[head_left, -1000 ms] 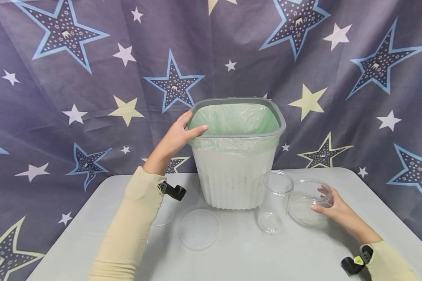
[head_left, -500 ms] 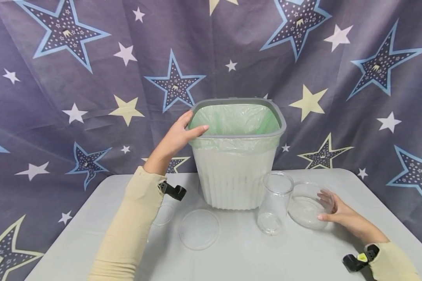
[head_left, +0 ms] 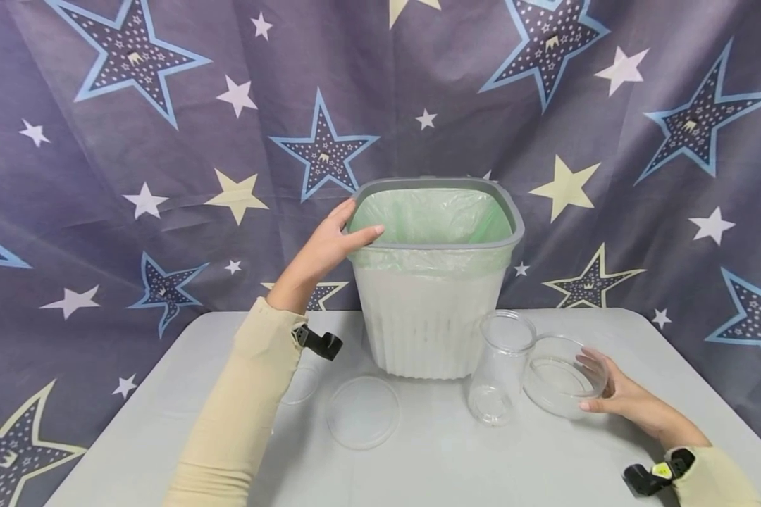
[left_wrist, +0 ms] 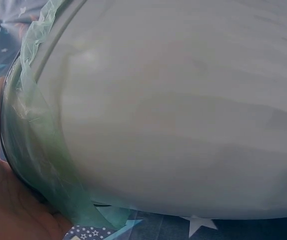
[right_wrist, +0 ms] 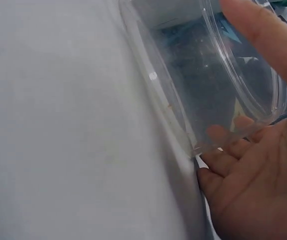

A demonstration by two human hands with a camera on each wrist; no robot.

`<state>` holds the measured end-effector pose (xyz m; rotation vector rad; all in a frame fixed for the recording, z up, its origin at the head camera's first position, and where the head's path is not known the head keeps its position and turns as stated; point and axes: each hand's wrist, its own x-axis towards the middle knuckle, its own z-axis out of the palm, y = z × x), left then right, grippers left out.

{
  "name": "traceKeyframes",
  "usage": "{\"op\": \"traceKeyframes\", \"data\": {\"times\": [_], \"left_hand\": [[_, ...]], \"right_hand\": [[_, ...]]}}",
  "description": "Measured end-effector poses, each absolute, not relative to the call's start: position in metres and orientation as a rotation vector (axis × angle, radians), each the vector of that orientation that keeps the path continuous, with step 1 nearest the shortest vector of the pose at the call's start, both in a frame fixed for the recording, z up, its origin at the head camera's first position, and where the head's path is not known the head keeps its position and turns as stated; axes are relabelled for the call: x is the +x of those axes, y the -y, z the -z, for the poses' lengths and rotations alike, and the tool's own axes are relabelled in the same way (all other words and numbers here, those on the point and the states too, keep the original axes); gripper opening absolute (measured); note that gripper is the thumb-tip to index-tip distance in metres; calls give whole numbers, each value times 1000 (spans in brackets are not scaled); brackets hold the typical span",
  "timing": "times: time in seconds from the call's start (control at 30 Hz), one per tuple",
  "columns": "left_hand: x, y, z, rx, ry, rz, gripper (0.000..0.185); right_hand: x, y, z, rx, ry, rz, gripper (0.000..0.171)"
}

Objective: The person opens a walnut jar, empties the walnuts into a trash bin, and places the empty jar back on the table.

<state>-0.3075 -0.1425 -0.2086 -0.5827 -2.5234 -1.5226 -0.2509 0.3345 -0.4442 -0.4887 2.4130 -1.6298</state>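
Note:
In the head view my left hand (head_left: 331, 243) grips the left front corner of a white waste bin (head_left: 428, 317), thumb over the grey rim and fingers along the outside. A pale green bag lines the bin and folds over its rim, showing as a crumpled edge (left_wrist: 41, 125) in the left wrist view. My right hand (head_left: 628, 394) holds the right side of a clear plastic bowl (head_left: 558, 401), its thumb in front and fingers behind. The bowl stands upright on the table. Just left of it stands a tall clear plastic cup (head_left: 497, 373).
A round clear lid (head_left: 363, 415) lies flat before the bin. A smaller clear lid (head_left: 300, 386) lies farther left, partly behind the left sleeve. The grey table (head_left: 431, 472) backs onto a dark curtain (head_left: 418, 63) printed with stars.
My right hand has shifted slightly right and toward me at the bowl, which went from tilted to level on the table. My left hand keeps its hold on the bin; the view has swung slightly left.

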Motion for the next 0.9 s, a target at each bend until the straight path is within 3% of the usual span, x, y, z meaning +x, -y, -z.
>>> {"op": "traceKeyframes", "data": {"times": [0.27, 0.47, 0.73, 0.9], "left_hand": [[-311, 140, 211, -557, 2470, 1525, 84], [-309, 140, 214, -526, 2467, 1470, 82], [-305, 154, 220, -669, 2387, 1364, 64], [-310, 181, 236, -613, 2400, 1135, 72]], "right_hand": [[-251, -336, 452, -607, -2409, 1718, 93], [-251, -339, 447, -548, -2400, 1701, 95], [-245, -347, 438, -519, -2434, 1585, 95], [-241, -357, 432, -476, -2540, 1424, 94]]}}
